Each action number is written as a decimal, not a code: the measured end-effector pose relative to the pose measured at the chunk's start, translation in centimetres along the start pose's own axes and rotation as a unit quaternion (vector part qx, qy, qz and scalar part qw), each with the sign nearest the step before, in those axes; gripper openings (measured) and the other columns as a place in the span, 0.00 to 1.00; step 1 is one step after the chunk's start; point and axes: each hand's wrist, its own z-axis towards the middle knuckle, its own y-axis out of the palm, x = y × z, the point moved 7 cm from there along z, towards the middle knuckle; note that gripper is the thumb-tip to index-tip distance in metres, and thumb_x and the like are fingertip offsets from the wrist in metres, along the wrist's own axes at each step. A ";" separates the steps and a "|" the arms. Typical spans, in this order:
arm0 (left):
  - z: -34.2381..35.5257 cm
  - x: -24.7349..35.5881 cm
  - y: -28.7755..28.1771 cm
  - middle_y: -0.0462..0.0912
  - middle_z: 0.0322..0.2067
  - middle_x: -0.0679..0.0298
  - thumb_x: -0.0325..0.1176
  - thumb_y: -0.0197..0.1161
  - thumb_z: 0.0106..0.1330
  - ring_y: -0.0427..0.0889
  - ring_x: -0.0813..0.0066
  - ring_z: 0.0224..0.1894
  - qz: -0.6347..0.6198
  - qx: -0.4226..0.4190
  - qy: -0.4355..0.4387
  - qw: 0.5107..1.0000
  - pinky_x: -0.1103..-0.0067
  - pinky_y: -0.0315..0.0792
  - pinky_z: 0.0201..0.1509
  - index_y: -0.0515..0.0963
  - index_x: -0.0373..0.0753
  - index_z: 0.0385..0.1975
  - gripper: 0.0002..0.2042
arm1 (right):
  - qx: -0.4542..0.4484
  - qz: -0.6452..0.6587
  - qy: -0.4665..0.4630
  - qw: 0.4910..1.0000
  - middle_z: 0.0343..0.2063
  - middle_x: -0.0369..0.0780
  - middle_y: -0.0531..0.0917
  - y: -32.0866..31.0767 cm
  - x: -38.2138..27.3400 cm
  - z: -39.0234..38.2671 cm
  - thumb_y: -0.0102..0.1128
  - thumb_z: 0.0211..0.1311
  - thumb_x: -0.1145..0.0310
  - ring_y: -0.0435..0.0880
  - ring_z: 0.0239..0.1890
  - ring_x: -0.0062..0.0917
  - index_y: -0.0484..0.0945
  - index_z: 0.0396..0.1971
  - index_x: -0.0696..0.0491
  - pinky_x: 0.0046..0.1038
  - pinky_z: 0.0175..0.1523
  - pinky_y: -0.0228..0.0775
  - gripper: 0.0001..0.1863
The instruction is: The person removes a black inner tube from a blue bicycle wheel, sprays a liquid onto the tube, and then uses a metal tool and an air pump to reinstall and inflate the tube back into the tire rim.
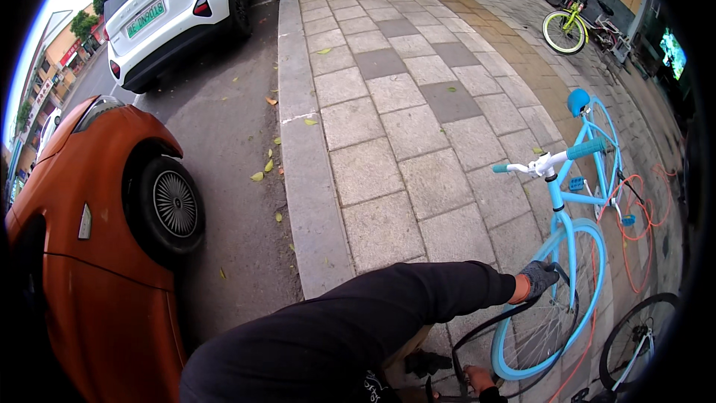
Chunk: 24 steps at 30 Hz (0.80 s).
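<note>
Knit-gloved left hand [538, 278] clamped on one smooth black rubber tyre [483, 324], bare right hand [477, 378] pinching it too, one glossy sky-blue wheel rim [589, 283].

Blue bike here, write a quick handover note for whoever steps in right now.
Left hand, gloved, rests on the front wheel of the light blue bike, gripping a black tyre that hangs loose beside the rim.
Right hand, bare, is low at the frame's bottom edge, near the tyre's lower part; its grip is hidden.
Bike stands upright on the paved sidewalk.
Done: tyre brought to the wheel.
Left: tyre is not seated on the rim.
</note>
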 end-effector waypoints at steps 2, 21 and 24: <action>0.0 -1.3 -2.2 0.87 0.33 0.50 0.46 0.71 0.63 0.86 0.58 0.36 0.002 0.023 -0.010 1.000 0.62 0.78 0.45 0.85 0.29 0.45 0.23 | 0.020 0.120 0.140 0.983 0.44 0.54 0.88 -2.5 -2.8 -0.2 0.56 0.66 0.70 0.86 0.49 0.51 0.84 0.52 0.54 0.45 0.52 0.78 0.17; -8.0 -6.1 3.9 0.85 0.48 0.52 0.42 0.73 0.52 0.84 0.47 0.52 0.610 -0.267 0.182 0.724 0.53 0.76 0.55 0.87 0.45 0.43 0.18 | 0.235 0.159 0.114 0.952 0.30 0.48 0.86 -5.1 1.4 -1.7 0.57 0.66 0.72 0.86 0.30 0.35 0.85 0.35 0.60 0.38 0.37 0.76 0.09; -10.4 -7.8 8.3 0.90 0.40 0.53 0.47 0.71 0.56 0.90 0.48 0.45 0.590 -0.372 0.223 0.681 0.55 0.80 0.51 0.88 0.45 0.40 0.16 | 0.243 0.117 0.108 0.957 0.30 0.48 0.87 -4.8 3.7 -2.5 0.59 0.63 0.73 0.87 0.31 0.37 0.86 0.35 0.58 0.38 0.37 0.77 0.08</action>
